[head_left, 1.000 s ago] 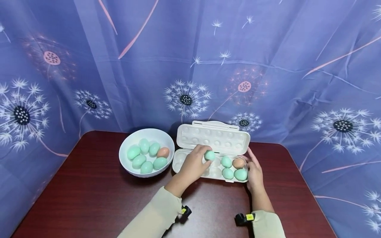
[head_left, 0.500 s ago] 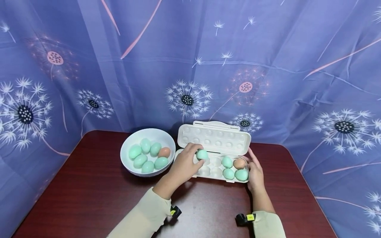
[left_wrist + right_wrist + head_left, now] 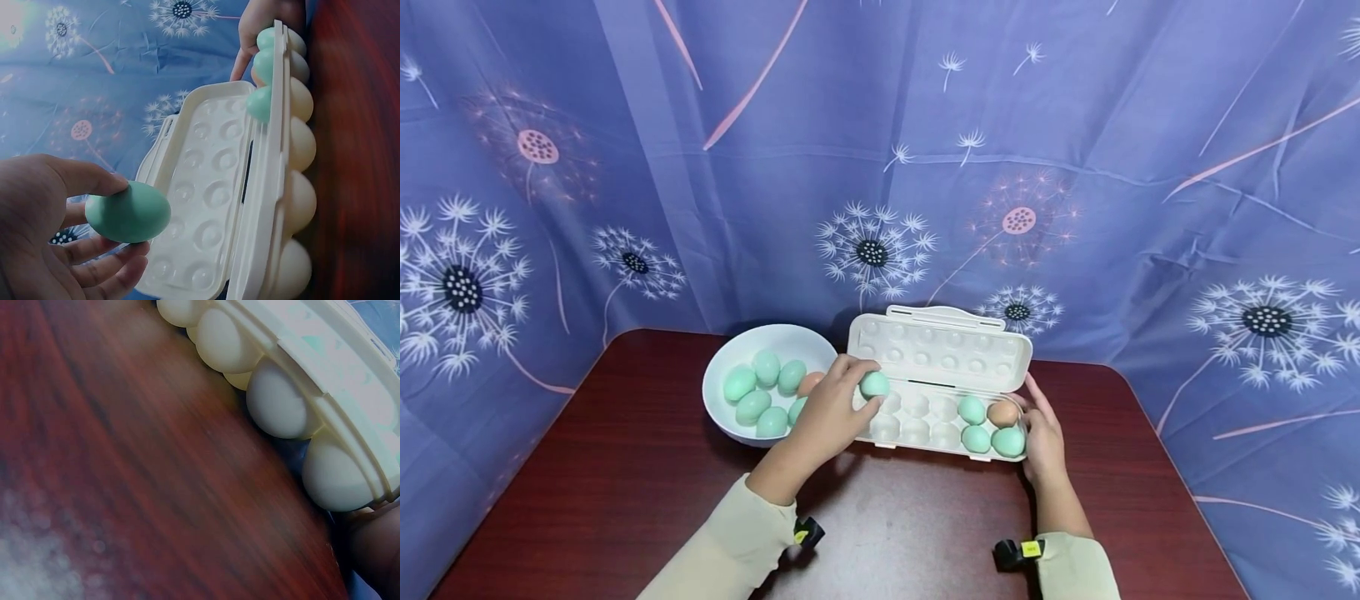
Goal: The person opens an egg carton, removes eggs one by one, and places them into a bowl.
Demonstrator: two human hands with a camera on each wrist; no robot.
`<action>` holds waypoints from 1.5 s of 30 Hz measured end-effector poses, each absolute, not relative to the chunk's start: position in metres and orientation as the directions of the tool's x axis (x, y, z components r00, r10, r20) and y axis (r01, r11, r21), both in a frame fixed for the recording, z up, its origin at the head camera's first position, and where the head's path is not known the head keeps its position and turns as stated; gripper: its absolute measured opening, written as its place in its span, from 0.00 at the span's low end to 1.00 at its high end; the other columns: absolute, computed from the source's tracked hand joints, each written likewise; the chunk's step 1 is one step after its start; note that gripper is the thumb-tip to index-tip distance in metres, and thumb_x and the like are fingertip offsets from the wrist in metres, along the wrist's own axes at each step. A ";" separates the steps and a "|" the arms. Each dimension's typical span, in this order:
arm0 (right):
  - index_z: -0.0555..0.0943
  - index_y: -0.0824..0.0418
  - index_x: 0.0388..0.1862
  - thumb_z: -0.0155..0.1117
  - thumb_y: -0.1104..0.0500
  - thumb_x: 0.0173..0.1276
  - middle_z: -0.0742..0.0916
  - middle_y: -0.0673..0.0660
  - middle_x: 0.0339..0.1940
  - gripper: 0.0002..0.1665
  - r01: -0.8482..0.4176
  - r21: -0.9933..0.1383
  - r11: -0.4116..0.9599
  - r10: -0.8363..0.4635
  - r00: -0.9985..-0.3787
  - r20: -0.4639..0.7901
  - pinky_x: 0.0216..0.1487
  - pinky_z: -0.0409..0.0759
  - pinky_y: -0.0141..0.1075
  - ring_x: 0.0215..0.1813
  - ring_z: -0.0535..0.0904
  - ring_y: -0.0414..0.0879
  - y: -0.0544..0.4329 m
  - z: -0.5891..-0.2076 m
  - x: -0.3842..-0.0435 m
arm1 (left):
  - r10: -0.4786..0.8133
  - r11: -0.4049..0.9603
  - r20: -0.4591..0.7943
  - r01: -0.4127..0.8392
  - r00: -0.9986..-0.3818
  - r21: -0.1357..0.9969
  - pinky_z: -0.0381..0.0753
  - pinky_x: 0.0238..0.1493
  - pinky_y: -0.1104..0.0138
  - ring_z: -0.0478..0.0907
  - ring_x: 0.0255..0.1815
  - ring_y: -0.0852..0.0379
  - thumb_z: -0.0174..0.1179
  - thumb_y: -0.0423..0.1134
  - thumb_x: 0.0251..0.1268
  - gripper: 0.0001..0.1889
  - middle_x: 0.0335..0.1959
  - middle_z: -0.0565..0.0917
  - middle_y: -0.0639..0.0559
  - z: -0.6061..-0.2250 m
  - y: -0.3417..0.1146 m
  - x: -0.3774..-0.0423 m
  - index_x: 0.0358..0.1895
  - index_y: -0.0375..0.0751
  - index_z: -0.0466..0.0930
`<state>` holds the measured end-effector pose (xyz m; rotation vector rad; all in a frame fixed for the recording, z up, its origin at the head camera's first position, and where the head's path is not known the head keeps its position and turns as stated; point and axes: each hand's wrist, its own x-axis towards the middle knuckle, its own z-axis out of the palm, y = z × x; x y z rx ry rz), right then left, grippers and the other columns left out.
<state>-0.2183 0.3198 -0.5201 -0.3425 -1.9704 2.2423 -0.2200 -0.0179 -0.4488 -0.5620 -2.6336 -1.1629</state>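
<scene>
My left hand point(image 3: 829, 415) pinches a green egg point(image 3: 874, 384) between thumb and fingers, over the left end of a white plastic egg carton point(image 3: 940, 348). The left wrist view shows the same egg lying sideways in the fingertips, apart from the carton's cups. At the carton's right end, my right hand point(image 3: 1043, 443) grips the side, one finger stretched up along the raised lid. Three green eggs point(image 3: 976, 439) and a brown egg point(image 3: 1002, 413) fill the rightmost cups; the visible cups left of them hold nothing. In the right wrist view, rounded cup bottoms point(image 3: 278, 403) show.
A white bowl point(image 3: 713, 410) with several green eggs point(image 3: 752, 407) and one brown egg point(image 3: 809, 383) stands left of the carton. My left hand covers part of its right side. Behind the dark red wooden table point(image 3: 910, 517) hangs a blue dandelion-print curtain point(image 3: 775, 208).
My left hand has moved left along the carton with the green egg, from near the middle to the left end, and now overlaps the bowl. My right hand stays at the carton's right end.
</scene>
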 end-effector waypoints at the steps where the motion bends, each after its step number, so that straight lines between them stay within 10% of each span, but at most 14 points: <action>1: 0.60 0.46 0.81 0.32 0.73 0.72 0.87 0.41 0.47 0.42 0.044 -0.990 -0.136 0.252 -0.965 -0.077 0.50 0.77 0.26 0.52 0.82 0.35 0.320 -0.520 -0.218 | 0.253 0.626 0.339 0.421 -0.906 0.656 0.78 0.55 0.55 0.82 0.45 0.46 0.68 0.40 0.64 0.22 0.54 0.76 0.48 -0.448 -0.020 -0.220 0.61 0.47 0.78; 23: 0.61 0.43 0.81 0.31 0.73 0.73 0.88 0.40 0.46 0.42 0.036 -0.986 -0.165 0.274 -0.958 -0.080 0.48 0.78 0.26 0.51 0.82 0.34 0.327 -0.539 -0.227 | 0.135 0.676 0.293 0.304 -0.947 0.672 0.80 0.44 0.60 0.80 0.34 0.57 0.68 0.41 0.64 0.24 0.58 0.76 0.44 -0.432 -0.069 -0.223 0.62 0.41 0.78; 45: 0.61 0.44 0.81 0.33 0.74 0.71 0.88 0.40 0.46 0.43 0.060 -0.987 -0.149 0.252 -0.963 -0.097 0.48 0.78 0.26 0.51 0.82 0.35 0.319 -0.519 -0.219 | 0.028 0.762 0.159 0.124 -0.987 0.635 0.78 0.56 0.46 0.79 0.53 0.38 0.65 0.41 0.63 0.24 0.55 0.77 0.35 -0.445 -0.112 -0.243 0.61 0.36 0.76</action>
